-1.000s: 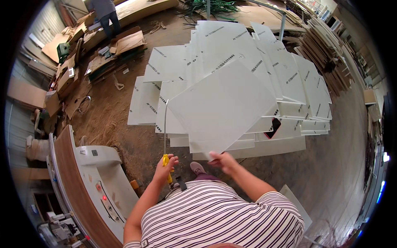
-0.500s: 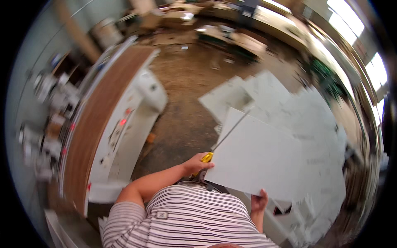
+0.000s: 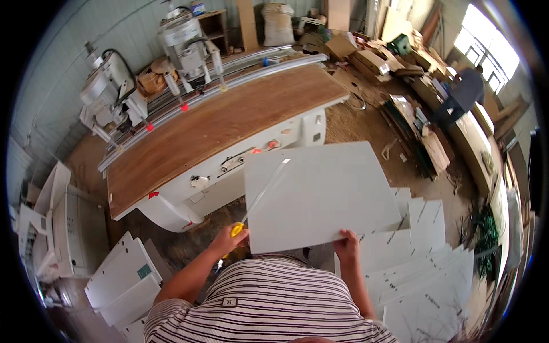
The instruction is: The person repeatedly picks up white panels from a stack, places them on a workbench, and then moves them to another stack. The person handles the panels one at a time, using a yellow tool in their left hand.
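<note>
My left hand [image 3: 227, 240] is closed around a yellow-handled tool [image 3: 237, 230], beside the left edge of a white panel [image 3: 320, 194]. A long, thin, shiny strip [image 3: 266, 191] runs from the tool up across the panel's face; the tool's exact kind is unclear. My right hand [image 3: 346, 244] grips the panel's near edge, thumb on top and fingers hidden beneath. The panel is held up in front of my striped shirt, its far side reaching toward the brown-topped machine bench [image 3: 229, 134].
Two grey machine heads [image 3: 186, 48] stand behind the bench. White panels [image 3: 412, 286] are stacked at right, others [image 3: 128, 274] lean at lower left near a grey cabinet [image 3: 80, 228]. Board offcuts [image 3: 420, 131] lie beyond, where another person [image 3: 463, 94] bends over.
My view has swung left, bringing the bench in front of me. The panel has turned and come along in my hands, away from the stack.
</note>
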The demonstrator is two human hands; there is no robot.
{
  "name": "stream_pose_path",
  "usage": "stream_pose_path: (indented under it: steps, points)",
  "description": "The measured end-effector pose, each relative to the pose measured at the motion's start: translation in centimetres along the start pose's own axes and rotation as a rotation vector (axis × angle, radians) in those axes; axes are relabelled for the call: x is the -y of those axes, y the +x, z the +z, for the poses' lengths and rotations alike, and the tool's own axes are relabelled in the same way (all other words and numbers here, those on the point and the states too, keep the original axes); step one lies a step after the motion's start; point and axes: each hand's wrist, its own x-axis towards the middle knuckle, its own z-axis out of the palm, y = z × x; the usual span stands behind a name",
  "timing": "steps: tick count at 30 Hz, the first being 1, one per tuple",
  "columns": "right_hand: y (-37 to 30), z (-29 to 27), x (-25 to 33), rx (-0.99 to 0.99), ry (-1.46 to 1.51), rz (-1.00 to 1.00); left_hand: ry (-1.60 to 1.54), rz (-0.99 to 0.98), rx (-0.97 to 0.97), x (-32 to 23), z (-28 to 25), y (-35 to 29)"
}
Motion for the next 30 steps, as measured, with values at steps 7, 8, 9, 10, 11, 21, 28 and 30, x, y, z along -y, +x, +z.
stream_pose_path:
  steps: [7,8,9,10,11,21,28,30]
  points:
    - [17.0,18.1,-6.4,0.158,-0.038,0.059,-0.086,-0.168,-0.408,1.2,-11.0,-1.3]
    - [18.8,20.9,-7.4,0.136,-0.047,0.079,-0.101,-0.187,-0.437,1.6,-12.0,-1.4]
    - [21.2,22.3,-8.3,0.175,-0.039,0.099,-0.114,-0.201,-0.457,1.9,-12.7,-1.3]
    - [24.1,23.2,-9.5,0.213,-0.032,0.118,-0.128,-0.187,-0.489,1.9,-12.9,-1.2]
    - [26.9,23.9,-10.5,0.251,-0.025,0.135,-0.125,-0.150,-0.488,2.4,-13.1,-0.9]
    - [36.5,32.2,-14.2,0.078,-0.498,0.426,-0.793,-0.169,-0.441,7.6,-10.4,1.9]
    - [42.3,30.7,-16.6,0.038,-0.867,0.526,-0.689,-0.121,-0.537,7.1,-6.8,7.8]
    - [42.1,31.7,-16.8,0.027,-0.887,0.509,-0.552,-0.165,-0.617,7.9,-5.7,9.2]
